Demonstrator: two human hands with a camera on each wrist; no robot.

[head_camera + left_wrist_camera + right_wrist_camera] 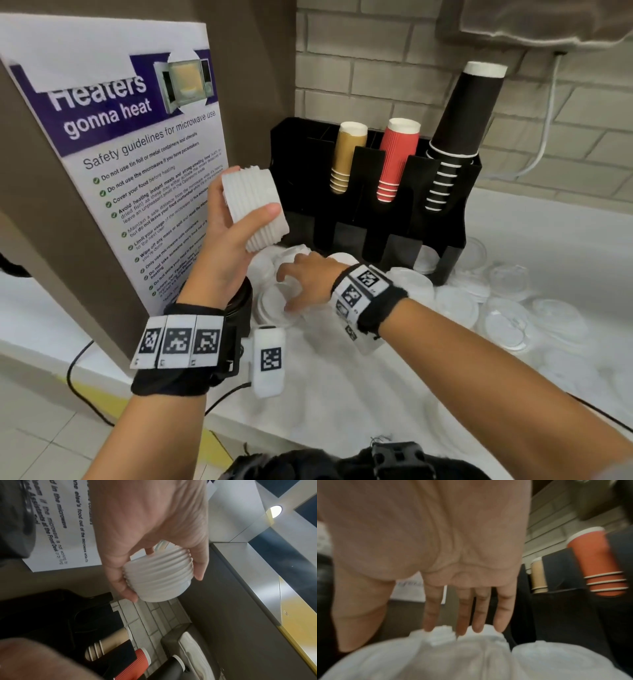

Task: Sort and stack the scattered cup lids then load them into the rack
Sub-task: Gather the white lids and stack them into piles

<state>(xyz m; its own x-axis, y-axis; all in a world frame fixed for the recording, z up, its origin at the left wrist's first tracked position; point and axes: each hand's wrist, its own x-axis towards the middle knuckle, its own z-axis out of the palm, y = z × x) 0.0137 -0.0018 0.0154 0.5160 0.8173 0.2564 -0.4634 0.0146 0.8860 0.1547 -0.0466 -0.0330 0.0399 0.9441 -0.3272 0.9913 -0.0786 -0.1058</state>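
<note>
White worktop (pixel 342 394) under a pale brick wall (pixel 394 78), with a brown cabinet side to the left carrying a microwave safety poster (pixel 137 144). At the back, against the wall, a black rack (pixel 404 219) with three stacks of upturned cups: tan cups (pixel 346 154), red cups (pixel 397 157), black cups (pixel 459 137). Loose white lids (pixel 459 305) scattered over the worktop in front of and to the right of the rack, overlapping one another, some half under the rack's foot. Black cable trailing down at the worktop's left edge.

Left hand (pixel 226 240) raised above the worktop, just left of the rack, grip curled round a stack of white lids (pixel 255 205) held tilted on its side, thumb across the front, fingers behind. Right hand (pixel 305 281) low over the lids in front of the rack, fingers (pixel 503 609) stretched out straight, tips touching a white lid (pixel 436 649); grip holding nothing. Marker bands on both wrists.
</note>
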